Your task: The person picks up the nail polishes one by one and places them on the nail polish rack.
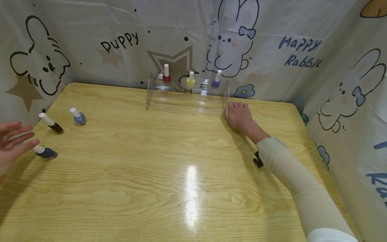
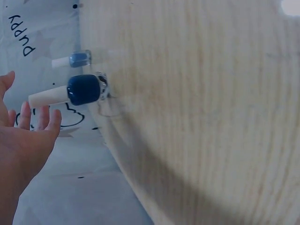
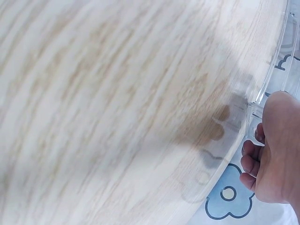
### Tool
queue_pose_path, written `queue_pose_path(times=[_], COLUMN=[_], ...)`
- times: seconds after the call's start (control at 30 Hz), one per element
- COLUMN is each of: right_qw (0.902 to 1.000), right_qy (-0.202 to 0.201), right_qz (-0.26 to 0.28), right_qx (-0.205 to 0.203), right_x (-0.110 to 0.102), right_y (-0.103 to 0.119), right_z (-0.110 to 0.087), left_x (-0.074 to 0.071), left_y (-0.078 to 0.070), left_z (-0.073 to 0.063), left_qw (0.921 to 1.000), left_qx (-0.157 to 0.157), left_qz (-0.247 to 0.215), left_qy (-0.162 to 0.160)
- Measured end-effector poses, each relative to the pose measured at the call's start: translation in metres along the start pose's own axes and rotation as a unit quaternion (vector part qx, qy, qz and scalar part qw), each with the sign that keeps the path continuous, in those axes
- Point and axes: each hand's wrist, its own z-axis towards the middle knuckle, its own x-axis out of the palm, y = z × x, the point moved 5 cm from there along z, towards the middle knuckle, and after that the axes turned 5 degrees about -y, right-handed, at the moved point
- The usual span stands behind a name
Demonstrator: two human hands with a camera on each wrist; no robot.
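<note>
A clear display rack (image 1: 187, 97) stands at the back of the table, bearing red (image 1: 166, 78), yellow (image 1: 190, 81) and purple (image 1: 216, 83) nail polish bottles. At its right end, my right hand (image 1: 239, 116) has its fingers curled; in the right wrist view the rack's corner (image 3: 253, 110) lies between thumb and index finger. My left hand (image 1: 15, 143) is at the left edge, fingers spread and relaxed. Its thumb overlaps the white cap of a dark blue nail polish bottle (image 1: 46, 153), which also stands before the fingers in the left wrist view.
A dark brown nail polish bottle (image 1: 56, 127) and a grey-blue one (image 1: 80, 118) stand at the table's left side. Patterned cloth (image 1: 121, 20) hangs around the wooden table (image 1: 136, 174). A black strap piece (image 1: 257, 159) shows beside the right sleeve.
</note>
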Motion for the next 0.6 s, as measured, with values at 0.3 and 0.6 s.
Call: queue_pose_path(times=[0.3,0.6], right_qw=[1.0000,0.9999], right_qy=[0.002,0.009], right_qz=[-0.002,-0.001], right_qx=[0.002,0.004], right_x=[-0.002,-0.002], right_y=[0.000,0.001], right_z=[0.000,-0.001], left_x=[0.026,0.036], left_y=[-0.028,-0.036], left_z=[-0.022,-0.030], left_qw=[0.9988,0.9959], left_qx=[0.007,-0.030], left_qz=[0.000,-0.022], left_qy=[0.048,0.083])
